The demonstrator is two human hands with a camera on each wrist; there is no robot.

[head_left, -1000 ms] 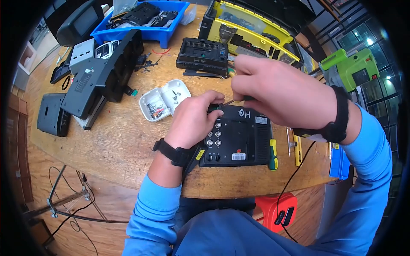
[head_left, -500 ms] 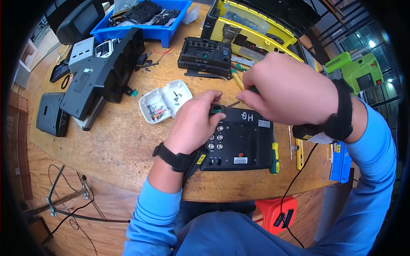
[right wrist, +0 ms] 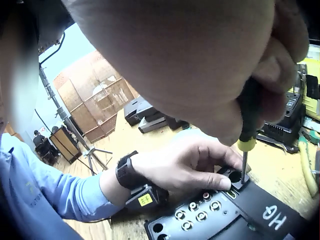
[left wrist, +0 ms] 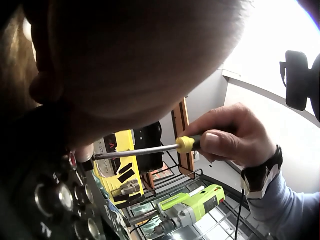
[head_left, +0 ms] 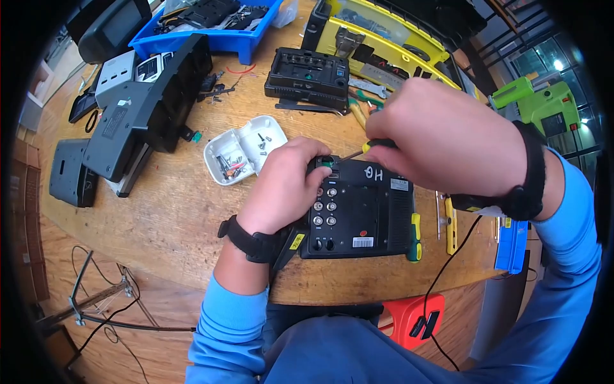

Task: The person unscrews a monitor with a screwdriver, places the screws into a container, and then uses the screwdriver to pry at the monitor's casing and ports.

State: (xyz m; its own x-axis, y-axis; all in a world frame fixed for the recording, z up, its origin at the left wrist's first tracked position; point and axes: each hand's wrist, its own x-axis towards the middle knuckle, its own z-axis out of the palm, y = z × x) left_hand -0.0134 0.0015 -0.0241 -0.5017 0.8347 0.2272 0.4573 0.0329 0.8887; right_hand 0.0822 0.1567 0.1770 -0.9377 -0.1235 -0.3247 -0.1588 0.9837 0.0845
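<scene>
Worn wooden tabletop (head_left: 160,217) spans the frame; near centre, the left hand (head_left: 281,182) pinches a small black block (right wrist: 241,184) at the upper left corner of the black device (head_left: 368,214). From that block a screwdriver (head_left: 366,148) slants up rightward to the right hand (head_left: 451,137), fingers curled round its handle and mostly hiding it; what the tip meets is too small to tell

- I count one screwdriver (head_left: 353,155)
- One black device (head_left: 368,214) marked HQ
- Six round metal connectors (head_left: 331,207) on it
- One barcode label (head_left: 362,242)
- Two wrist straps (head_left: 246,240)
- One open white case (head_left: 248,133)
- Two blue bins (head_left: 192,41)
- One yellow toolbox (head_left: 384,57)
- One red stool (head_left: 401,315)
- One green power tool (head_left: 545,105)
</scene>
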